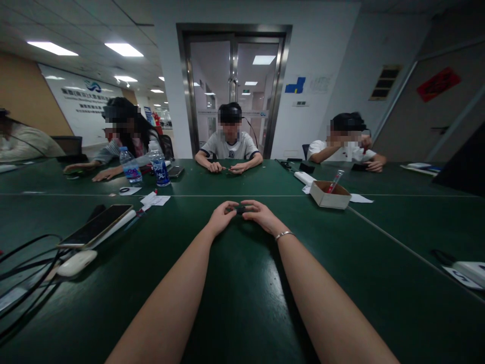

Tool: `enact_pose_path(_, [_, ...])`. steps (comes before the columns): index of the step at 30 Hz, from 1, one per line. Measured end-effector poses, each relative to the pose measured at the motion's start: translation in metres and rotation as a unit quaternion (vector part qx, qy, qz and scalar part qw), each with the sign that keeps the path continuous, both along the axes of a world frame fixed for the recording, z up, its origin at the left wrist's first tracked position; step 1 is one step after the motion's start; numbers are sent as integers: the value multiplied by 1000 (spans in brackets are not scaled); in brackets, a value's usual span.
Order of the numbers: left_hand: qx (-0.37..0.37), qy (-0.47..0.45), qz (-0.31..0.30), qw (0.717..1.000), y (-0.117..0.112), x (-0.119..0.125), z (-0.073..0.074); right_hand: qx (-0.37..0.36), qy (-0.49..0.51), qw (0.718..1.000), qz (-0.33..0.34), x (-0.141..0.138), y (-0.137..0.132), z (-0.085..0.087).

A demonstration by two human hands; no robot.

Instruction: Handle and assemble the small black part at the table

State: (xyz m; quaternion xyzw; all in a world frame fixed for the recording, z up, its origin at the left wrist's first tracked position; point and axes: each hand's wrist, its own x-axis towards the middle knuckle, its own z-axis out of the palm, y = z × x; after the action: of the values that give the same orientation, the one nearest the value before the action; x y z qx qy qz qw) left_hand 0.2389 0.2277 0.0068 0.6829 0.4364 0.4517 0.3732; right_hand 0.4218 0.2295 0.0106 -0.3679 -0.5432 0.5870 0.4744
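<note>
Both my arms reach forward over the dark green table (242,283). Between my fingertips is a small black object (240,210), too small and dark for me to name. My left hand (223,217) pinches it from the left, thumb and fingers curved around its side. From the right, my right hand (261,215) closes on the same object, and a silver bracelet (284,234) circles that wrist. The object is close to the tabletop; whether it touches the surface I cannot tell. Part of it is hidden by the fingers.
Left are a phone (96,226), a white rounded case (78,263), black cables (34,268) and paper slips (155,199). Two bottles (131,167) stand beyond. An open cardboard box (330,194) holding a tube is right. Several people sit opposite, including a person (229,144) straight ahead.
</note>
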Motion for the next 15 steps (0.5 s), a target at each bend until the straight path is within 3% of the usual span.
enact_pose_path(4, [18, 9, 1, 1000, 0, 0, -1, -28, -40, 999, -7, -5, 1, 2])
enact_pose_path(9, [28, 12, 9, 1000, -1, 1, 1, 47, -32, 998, -14, -5, -1, 3])
enact_pose_path(15, [33, 3, 27, 999, -2, 2, 3, -3, -16, 1000, -12, -2, -4, 6])
